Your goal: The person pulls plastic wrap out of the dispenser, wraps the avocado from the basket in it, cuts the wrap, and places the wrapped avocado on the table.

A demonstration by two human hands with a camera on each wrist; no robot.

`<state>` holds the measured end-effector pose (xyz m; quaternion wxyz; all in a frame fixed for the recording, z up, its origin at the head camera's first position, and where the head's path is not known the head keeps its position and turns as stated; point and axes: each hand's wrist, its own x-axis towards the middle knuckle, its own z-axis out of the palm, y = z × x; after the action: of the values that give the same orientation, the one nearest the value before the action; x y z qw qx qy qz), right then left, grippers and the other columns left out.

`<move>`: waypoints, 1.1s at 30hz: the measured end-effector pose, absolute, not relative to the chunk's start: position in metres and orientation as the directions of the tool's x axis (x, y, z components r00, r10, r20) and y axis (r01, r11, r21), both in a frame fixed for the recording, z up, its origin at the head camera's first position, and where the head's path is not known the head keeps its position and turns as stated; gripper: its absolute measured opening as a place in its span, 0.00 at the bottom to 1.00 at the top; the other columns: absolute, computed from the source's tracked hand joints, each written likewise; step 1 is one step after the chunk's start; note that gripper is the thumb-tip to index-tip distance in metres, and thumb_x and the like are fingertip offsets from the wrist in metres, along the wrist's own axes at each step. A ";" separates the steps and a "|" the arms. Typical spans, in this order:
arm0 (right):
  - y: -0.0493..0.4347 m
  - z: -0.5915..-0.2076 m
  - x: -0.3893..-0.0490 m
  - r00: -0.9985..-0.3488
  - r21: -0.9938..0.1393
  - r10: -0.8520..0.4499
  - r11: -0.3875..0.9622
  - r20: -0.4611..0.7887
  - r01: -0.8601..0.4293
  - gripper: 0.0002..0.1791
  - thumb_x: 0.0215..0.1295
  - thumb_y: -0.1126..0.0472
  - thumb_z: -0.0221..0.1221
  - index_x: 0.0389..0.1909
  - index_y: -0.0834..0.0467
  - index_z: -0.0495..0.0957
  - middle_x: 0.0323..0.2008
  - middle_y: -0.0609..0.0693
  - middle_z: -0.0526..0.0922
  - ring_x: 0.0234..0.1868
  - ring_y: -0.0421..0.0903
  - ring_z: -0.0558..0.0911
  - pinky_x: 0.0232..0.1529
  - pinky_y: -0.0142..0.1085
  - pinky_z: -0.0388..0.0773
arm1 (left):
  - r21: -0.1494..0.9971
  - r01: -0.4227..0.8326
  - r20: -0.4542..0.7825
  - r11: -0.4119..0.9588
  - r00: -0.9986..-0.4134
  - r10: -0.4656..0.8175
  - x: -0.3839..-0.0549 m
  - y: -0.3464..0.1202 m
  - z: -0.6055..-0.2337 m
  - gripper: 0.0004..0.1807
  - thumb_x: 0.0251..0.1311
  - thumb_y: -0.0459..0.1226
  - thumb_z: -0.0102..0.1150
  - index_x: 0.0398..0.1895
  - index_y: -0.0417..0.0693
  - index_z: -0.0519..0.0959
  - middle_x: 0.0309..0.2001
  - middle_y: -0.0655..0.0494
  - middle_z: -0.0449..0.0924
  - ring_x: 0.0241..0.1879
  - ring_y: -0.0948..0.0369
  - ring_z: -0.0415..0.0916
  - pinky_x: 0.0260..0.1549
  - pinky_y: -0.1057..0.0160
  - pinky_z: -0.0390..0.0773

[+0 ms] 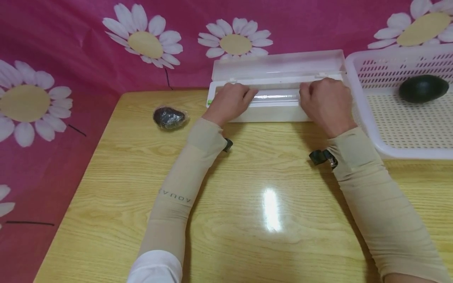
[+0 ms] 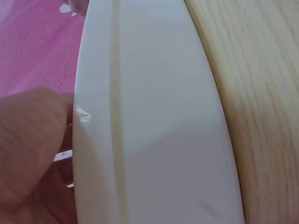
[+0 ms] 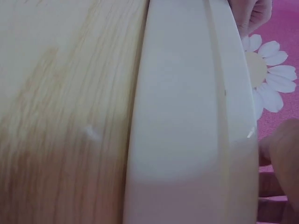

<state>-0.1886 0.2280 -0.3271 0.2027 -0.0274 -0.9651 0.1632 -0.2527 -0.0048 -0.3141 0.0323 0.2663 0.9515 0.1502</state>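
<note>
A white cling film dispenser (image 1: 269, 114) lies at the back of the table, its translucent lid (image 1: 279, 67) raised. Inside it shows a shiny roll of cling film (image 1: 276, 96). My left hand (image 1: 231, 101) reaches over the left part of the box, fingers curled, pinching at the film. Towards the right end, my right hand (image 1: 327, 104) does the same, thumb towards the middle. In both wrist views the dispenser's smooth front wall (image 2: 163, 93) fills the middle, hiding most of the fingertips. The right hand's curled fingers (image 3: 271, 184) show behind the wall's edge.
Left of the dispenser, a dark avocado (image 1: 170, 118) wrapped in clear film lies on the wooden table (image 1: 240, 188). A white perforated basket (image 1: 407, 153) stands close on the right, holding a dark green avocado (image 1: 423, 89). Behind hangs a pink flowered cloth (image 1: 191, 23).
</note>
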 end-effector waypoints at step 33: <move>0.230 -0.315 -0.191 -0.969 -0.325 0.163 0.941 0.184 0.096 0.29 0.65 0.54 0.41 0.04 0.59 0.66 0.15 0.63 0.73 0.30 0.69 0.75 0.28 0.58 0.69 | 0.229 0.526 -0.007 0.819 -0.841 0.541 -0.249 -0.008 -0.308 0.26 0.74 0.55 0.34 0.17 0.54 0.60 0.18 0.59 0.56 0.25 0.61 0.57 0.32 0.64 0.61</move>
<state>-0.1910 0.2304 -0.3145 0.1047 -0.0660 -0.9795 0.1589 -0.2491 -0.0084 -0.3084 0.0356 0.2798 0.9531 0.1095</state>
